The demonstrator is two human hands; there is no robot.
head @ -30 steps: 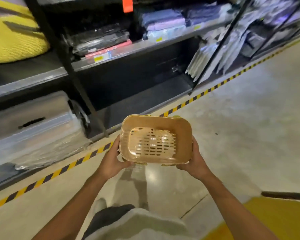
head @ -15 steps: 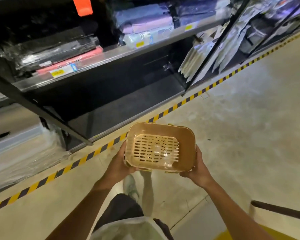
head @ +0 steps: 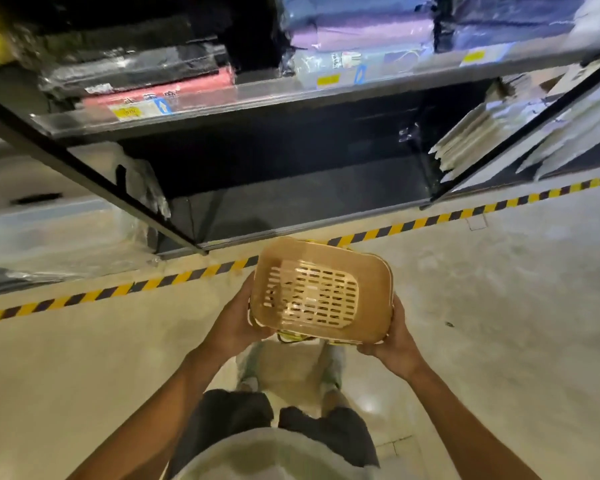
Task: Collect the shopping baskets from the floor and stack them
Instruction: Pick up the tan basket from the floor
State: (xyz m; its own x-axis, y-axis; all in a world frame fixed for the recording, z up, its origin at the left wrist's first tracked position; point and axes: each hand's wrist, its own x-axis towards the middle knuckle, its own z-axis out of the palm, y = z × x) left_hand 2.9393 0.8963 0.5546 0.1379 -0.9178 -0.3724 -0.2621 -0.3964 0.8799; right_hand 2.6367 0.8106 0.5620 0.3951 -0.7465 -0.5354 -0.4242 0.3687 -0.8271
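Head view: both hands (head: 236,327) grip the tan basket (head: 321,292) sides

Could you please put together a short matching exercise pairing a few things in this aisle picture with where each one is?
Things:
1. basket
2. striped floor tape
3. red flat package
4. purple folded package

Places:
A. on the shelf, left part, under black packages
B. held between the left hand and right hand
C. on the floor along the foot of the shelving
D. on the shelf, right of the dark gap, in a stack

Pairs: 1-B, 2-C, 3-A, 4-D
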